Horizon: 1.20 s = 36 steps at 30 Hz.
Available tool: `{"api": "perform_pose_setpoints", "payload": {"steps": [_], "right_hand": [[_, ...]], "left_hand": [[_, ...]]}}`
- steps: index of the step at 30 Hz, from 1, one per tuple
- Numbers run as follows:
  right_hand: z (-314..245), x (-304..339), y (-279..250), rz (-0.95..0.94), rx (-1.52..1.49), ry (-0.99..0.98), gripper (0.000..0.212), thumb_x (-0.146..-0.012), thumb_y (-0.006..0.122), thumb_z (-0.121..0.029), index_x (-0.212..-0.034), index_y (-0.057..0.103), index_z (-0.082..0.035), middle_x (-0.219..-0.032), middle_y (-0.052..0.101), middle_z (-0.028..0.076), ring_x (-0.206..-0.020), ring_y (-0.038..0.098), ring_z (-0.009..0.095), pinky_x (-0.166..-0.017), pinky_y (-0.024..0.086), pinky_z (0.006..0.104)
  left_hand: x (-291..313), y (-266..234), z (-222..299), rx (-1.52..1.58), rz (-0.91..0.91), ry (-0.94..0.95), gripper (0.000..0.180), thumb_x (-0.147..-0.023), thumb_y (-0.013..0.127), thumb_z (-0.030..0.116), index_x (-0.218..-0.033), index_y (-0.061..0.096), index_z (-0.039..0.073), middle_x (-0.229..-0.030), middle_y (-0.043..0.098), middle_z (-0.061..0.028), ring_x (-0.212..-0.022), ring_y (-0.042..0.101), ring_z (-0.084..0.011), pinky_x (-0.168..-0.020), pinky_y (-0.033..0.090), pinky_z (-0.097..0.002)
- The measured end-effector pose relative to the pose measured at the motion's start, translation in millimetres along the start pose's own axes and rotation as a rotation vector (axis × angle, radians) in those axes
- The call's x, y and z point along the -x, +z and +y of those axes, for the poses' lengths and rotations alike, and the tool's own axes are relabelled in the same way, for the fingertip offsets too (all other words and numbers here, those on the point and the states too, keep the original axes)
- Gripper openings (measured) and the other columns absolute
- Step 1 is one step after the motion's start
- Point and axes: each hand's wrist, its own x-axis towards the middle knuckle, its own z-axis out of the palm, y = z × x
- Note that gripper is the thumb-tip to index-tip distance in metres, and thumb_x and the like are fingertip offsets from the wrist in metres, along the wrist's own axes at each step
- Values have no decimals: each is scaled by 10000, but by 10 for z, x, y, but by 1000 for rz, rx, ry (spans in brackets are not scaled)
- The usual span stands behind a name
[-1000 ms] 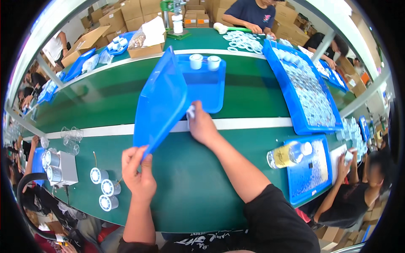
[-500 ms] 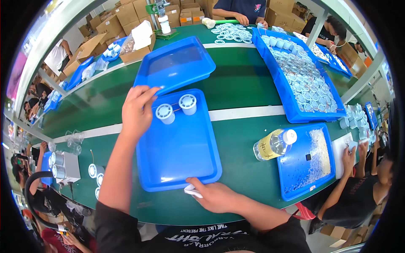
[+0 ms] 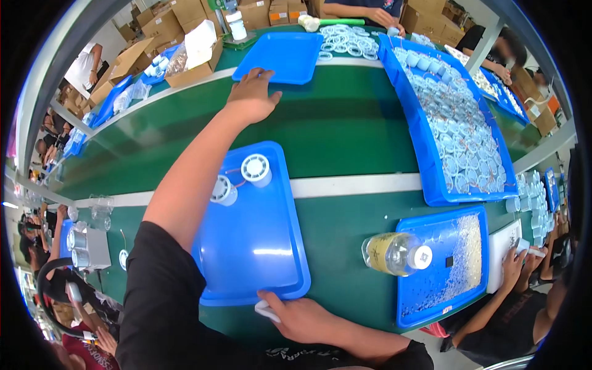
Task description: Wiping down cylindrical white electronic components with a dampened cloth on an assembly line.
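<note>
My left hand [image 3: 251, 98] reaches far across the bench with its fingers spread, their tips at the near edge of an empty-looking blue tray [image 3: 280, 57]. That tray lies flat on the far side. Close to me is a second blue tray [image 3: 246, 246], with two white cylindrical parts with slotted round tops, the right one [image 3: 256, 170] and the left one [image 3: 224, 191], joined by thin reddish wires near its far end. My left forearm covers part of its left side. My right hand [image 3: 305, 319] is closed on a small white folded piece [image 3: 266, 310], thumb at the tray's near rim.
Right of the near tray lies a bottle [image 3: 394, 253] with a yellow label. Beyond it is a blue tray of pale granules [image 3: 441, 271]. A long blue bin [image 3: 425, 179] holds many white ring parts. Loose white rings [image 3: 348, 42] and a mallet [image 3: 309, 23] lie at the far side. Co-workers sit around.
The raised, tilted blue tray has moved away to the far side and now lies flat. My left hand has stretched forward and its fingers have opened from the tray's edge.
</note>
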Motion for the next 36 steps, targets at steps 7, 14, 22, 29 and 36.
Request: {"api": "perform_pose_setpoints", "payload": {"steps": [7,14,22,29,36], "right_hand": [[-185,44,-83,-67,204,-62,564,-860,588,-54,-1368,394,95,-858,676,238,-733,678,404,-630,540,471],[-729,347,84,-562,358,12,786,-768,573,6,-1451,234,197,-779,651,252,-665,654,407,-640,544,458],[-893,990,83,-208,152,96,513,-973,600,-225,-1381,388,2,-906,653,266,-746,667,444,-647,515,500],[-533,1378,-16,391,-361,458,438,-1058,477,-329,-1279,551,42,-1067,677,127,-951,651,204,-849,498,348],[-390,1252,197,627,-1004,347,611,-1042,491,-293,-1494,297,70,-1481,428,222,-1364,456,337,-1130,363,485]], "left_hand": [[1504,-830,-43,7,-107,-168,638,-873,667,481,-1268,582,-14,-1237,613,-234,-1111,622,-381,-933,510,-431],[2967,-1111,223,135,-318,-217,567,-828,712,424,-1273,614,88,-994,723,-201,-923,693,-388,-809,550,-467],[4330,-1154,433,1268,53,-316,492,-843,615,22,-1324,538,87,-1111,641,-86,-927,651,-165,-792,534,-303],[4880,-1251,689,1860,-30,-282,531,-885,625,-53,-1358,424,83,-1311,481,-107,-1133,577,-190,-923,510,-328],[4913,-1168,753,1943,-92,-358,634,-850,663,-120,-1393,398,72,-1282,541,-123,-1122,614,-194,-895,532,-296]]}}
